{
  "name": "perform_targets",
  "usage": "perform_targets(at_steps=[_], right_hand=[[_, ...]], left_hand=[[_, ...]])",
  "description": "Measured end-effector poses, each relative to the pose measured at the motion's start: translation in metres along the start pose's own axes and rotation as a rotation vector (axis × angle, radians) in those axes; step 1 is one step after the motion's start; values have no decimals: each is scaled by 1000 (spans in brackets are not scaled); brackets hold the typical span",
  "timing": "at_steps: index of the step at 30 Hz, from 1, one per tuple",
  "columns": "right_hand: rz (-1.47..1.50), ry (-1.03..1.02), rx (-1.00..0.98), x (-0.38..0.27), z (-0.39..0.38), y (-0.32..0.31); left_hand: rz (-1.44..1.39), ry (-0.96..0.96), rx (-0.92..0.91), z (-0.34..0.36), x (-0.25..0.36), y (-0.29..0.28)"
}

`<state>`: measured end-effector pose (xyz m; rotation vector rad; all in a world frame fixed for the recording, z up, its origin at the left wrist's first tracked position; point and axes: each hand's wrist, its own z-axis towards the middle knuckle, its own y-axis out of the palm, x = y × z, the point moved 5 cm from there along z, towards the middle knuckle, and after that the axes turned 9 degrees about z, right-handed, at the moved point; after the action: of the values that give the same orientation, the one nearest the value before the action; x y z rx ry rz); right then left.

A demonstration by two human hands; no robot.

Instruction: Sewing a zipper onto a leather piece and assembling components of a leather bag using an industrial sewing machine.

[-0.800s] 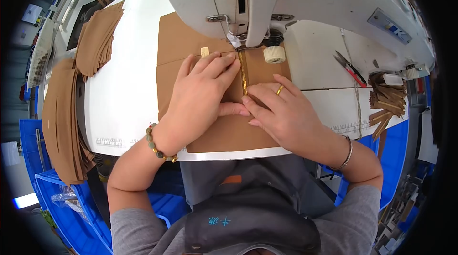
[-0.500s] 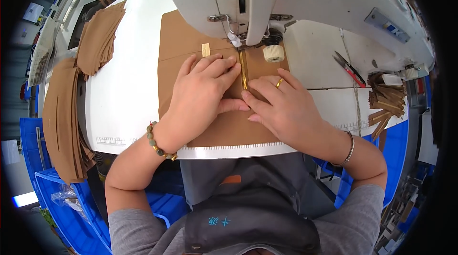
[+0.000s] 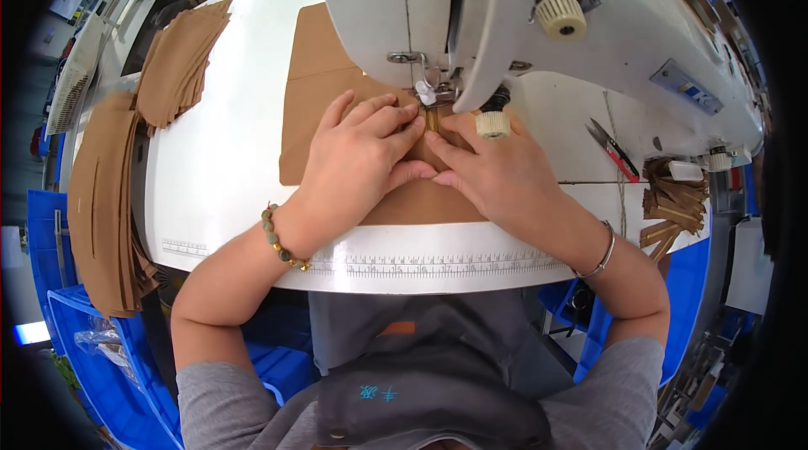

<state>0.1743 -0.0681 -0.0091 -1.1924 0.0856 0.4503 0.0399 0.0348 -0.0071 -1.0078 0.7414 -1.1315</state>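
Note:
A brown fabric panel (image 3: 316,105) lies flat on the white table, partly beneath the head of a white sewing machine (image 3: 362,16). Along it runs a gold-toothed zipper (image 3: 432,120), whose far end passes under the presser foot (image 3: 439,98). My left hand (image 3: 358,151) rests on the panel left of the zipper, fingers extended and thumb pointing inward. On the other side my right hand (image 3: 497,168) lies flat, its fingertips beside the zipper and partly behind the machine's cream knob. The two thumbs almost meet on the fabric below the zipper.
Stacks of brown fabric pieces (image 3: 181,63) lie at the left, with a longer pile (image 3: 105,206) at the table edge. Red-and-black scissors (image 3: 614,151) and brown zipper strips (image 3: 677,206) lie at the right. A printed ruler (image 3: 421,269) follows the near edge. Blue bins (image 3: 118,357) stand below.
The panel has slid away from me under the presser foot, and less of the zipper shows. More of the ruler is uncovered. Both hands remain on the fabric; the view has shifted slightly.

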Motion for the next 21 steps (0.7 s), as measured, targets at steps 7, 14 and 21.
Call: perform_targets(at_steps=[7, 14, 21], right_hand=[[-58, -16, -4, 2, -2, -1], [-27, 19, -50, -1, -10, 1], [19, -8, 22, 2, -6, -5]], left_hand=[[-13, -19, -21, -7, 0, -1], [41, 0, -14, -9, 5, -7], [37, 11, -3, -7, 3, -7]])
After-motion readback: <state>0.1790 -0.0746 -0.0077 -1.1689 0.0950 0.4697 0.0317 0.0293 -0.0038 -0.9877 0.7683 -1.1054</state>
